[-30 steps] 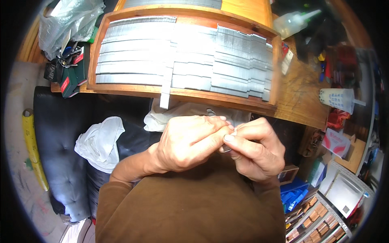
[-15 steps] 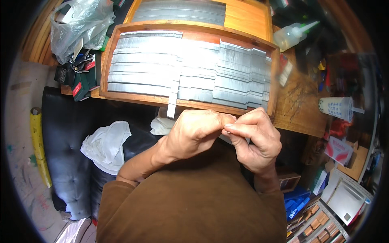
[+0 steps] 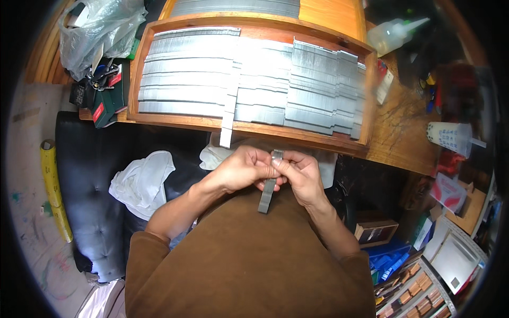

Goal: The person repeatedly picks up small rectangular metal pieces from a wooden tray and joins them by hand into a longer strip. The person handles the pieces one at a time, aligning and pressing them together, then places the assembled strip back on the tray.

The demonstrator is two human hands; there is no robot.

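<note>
The left hand [image 3: 244, 168] is narrowed, thumb and fingertips pinching a grey strip [image 3: 266, 198] near its middle; the right hand [image 3: 303, 176] grips it too, thumb laid along the upper part. The strip is just in front of the person's shirt [image 3: 244, 259], below the tray's near edge, its lower end free and slanting toward the body. Whether it is one piece or several stacked, I cannot tell. Pinching from both sides probably keeps so narrow a thing from twisting, and the closeness to the chest likely steadies the wrists.

The tray [image 3: 260, 130] sits on the worktop [image 3: 405, 143], packed with metal pieces [image 3: 185, 69] in overlapping rows; its raised rim presumably stops them sliding off. One long bar [image 3: 227, 127] lies across the rows and pokes past the near rim, perhaps as a divider. The cup [image 3: 446, 136] and bottle [image 3: 392, 38] stay to the right, seemingly out of the hands' way.
</note>
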